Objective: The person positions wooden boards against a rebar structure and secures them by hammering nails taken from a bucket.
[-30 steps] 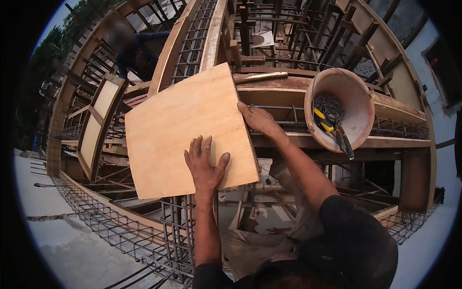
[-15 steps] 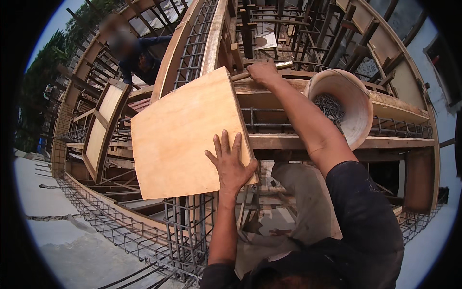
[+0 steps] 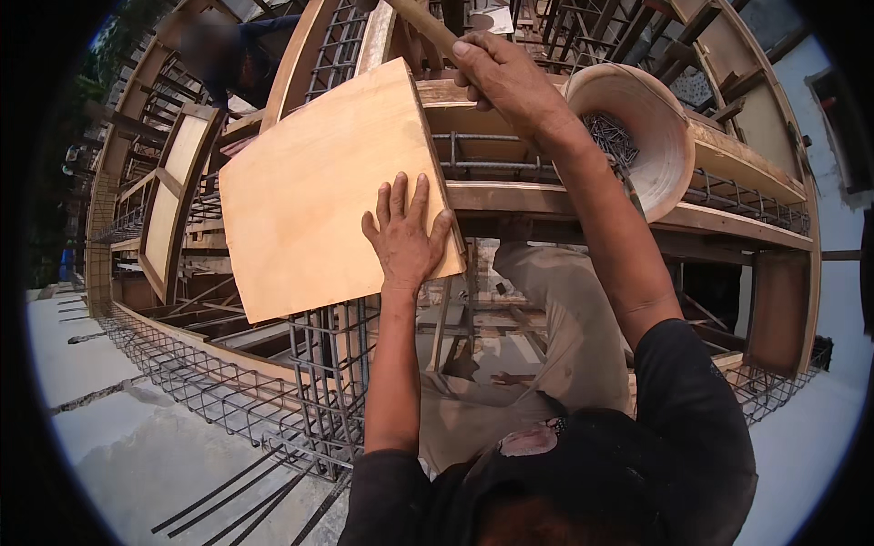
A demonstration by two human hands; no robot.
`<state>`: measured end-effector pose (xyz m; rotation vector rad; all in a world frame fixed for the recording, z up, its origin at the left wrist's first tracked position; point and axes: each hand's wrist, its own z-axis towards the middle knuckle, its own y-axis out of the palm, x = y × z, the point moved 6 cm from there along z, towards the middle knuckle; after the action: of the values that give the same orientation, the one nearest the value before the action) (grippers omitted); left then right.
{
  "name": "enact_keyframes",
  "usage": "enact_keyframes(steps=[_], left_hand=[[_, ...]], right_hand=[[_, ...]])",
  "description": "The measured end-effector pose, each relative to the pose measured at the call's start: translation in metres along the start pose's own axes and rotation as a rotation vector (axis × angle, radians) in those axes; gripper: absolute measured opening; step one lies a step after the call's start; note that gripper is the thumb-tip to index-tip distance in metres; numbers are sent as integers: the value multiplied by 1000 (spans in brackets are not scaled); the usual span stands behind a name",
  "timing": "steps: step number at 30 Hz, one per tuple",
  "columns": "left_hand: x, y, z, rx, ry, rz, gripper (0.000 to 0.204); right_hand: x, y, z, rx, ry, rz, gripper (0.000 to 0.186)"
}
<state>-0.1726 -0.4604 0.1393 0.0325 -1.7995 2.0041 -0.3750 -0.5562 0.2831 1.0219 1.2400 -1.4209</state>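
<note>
My left hand [image 3: 406, 238] lies flat on a pale plywood panel [image 3: 309, 182], its fingers spread near the panel's right edge. Raised beyond that edge, my right hand [image 3: 512, 80] is closed around the wooden handle of a hammer [image 3: 426, 24]. The handle slants up and to the left; the hammer's head is mostly cut off by the upper rim of the picture. Under the panel's near edge stands an upright cage of steel bars [image 3: 330, 373]. Just right of my right forearm, a whitish bucket [image 3: 660, 173] holds many loose nails [image 3: 608, 138].
Timber formwork beams [image 3: 510, 197] with steel bars between them run across ahead of me. A framed wooden panel [image 3: 180, 205] leans at the left, near a co-worker [image 3: 238, 64]. A rebar beam cage [image 3: 200, 373] and loose bars [image 3: 250, 491] lie near a concrete slab [image 3: 137, 455].
My right hand has lifted the hammer from beside the panel's far right corner, and its handle now points up-left. My left hand stays on the panel. The view has shifted slightly.
</note>
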Motion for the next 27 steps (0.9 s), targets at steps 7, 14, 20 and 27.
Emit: enact_keyframes(steps=[7, 14, 20, 27], left_hand=[[11, -4, 4, 27, 266, 115, 40], [14, 3, 17, -18, 552, 42, 25], [16, 2, 19, -25, 523, 42, 20], [21, 1, 18, -53, 514, 55, 17]], right_hand=[[90, 34, -227, -40, 519, 481, 39], [117, 38, -280, 11, 769, 605, 25], [137, 81, -317, 89, 916, 832, 22], [147, 83, -319, 52, 959, 820, 23]])
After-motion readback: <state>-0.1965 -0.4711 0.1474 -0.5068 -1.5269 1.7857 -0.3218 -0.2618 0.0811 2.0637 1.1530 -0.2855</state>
